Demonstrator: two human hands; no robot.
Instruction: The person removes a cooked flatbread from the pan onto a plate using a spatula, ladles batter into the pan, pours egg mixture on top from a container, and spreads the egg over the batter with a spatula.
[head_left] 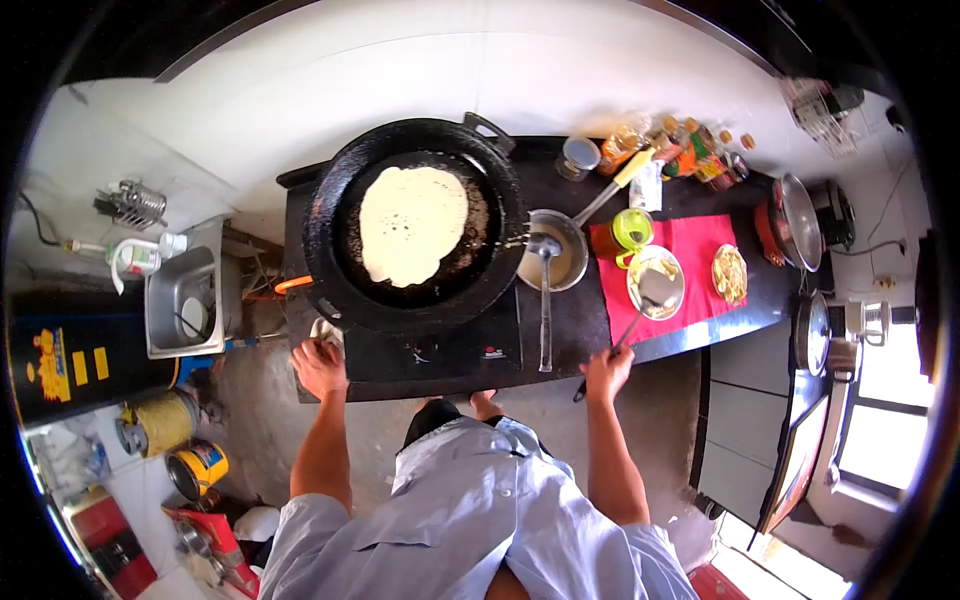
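My left hand (pixel 320 368) is at the counter's front left edge, its fingers closed on a light cloth (pixel 326 333). My right hand (pixel 607 374) grips the dark handle of a serving spoon (pixel 632 326). The spoon's head rests in a white bowl (pixel 640 305) of pale food pieces. A large black pan (pixel 330 285) sits over the cooktop, and in it lies a thin, pale, irregular flatbread (pixel 412 222) with small holes. Right of the pan, a saucepan (pixel 572 272) contains light batter. A metal ladle (pixel 546 310) lies across its rim, handle toward me.
A red cloth (pixel 618 318) lies under the bowl, a green-topped container (pixel 632 229) and a plate of sliced food (pixel 729 275). Bottles and packets (pixel 690 155) line the wall beside a jar (pixel 578 158). A metal sink (pixel 185 300) stands left; a wok (pixel 796 222) sits at far right.
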